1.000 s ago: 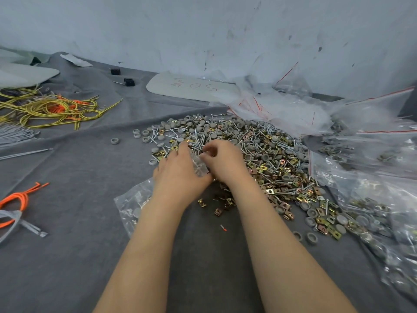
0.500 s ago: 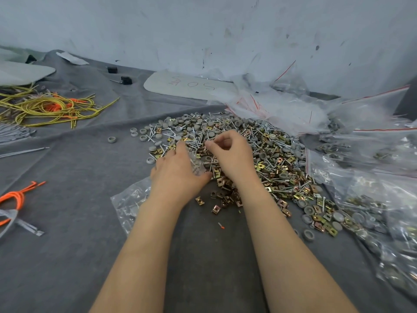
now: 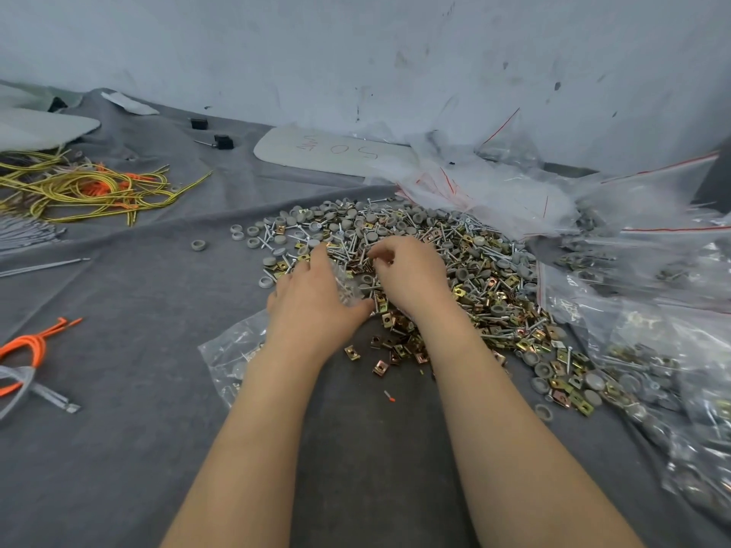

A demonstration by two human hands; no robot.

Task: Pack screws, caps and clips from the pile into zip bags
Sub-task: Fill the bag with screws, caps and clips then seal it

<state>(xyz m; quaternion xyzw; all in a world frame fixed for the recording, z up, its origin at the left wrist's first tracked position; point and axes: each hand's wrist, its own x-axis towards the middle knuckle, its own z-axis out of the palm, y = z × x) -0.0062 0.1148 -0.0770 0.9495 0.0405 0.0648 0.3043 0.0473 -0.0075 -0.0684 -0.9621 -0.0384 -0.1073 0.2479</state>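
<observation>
Grey caps (image 3: 595, 380), brassy clips (image 3: 351, 352), silvery screws (image 3: 490, 250); grey cloth (image 3: 118, 310); seemingly red-striped clear bags (image 3: 494, 191).

We find one head-worn wide-angle view, facing forward and down, close over the pile (image 3: 480, 270), with the wall (image 3: 356, 53) behind.

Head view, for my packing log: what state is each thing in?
Left hand, grips clear plastic, seemingly a bag mouth.
Right hand, fingers curled in the pile; grasp unclear.
Pile, loose, spread on the cloth.
Zip bag, partly filled, flat under the left forearm.
Packed bags, filled, heaped at right.
Empty bags, crumpled behind the pile.
</observation>
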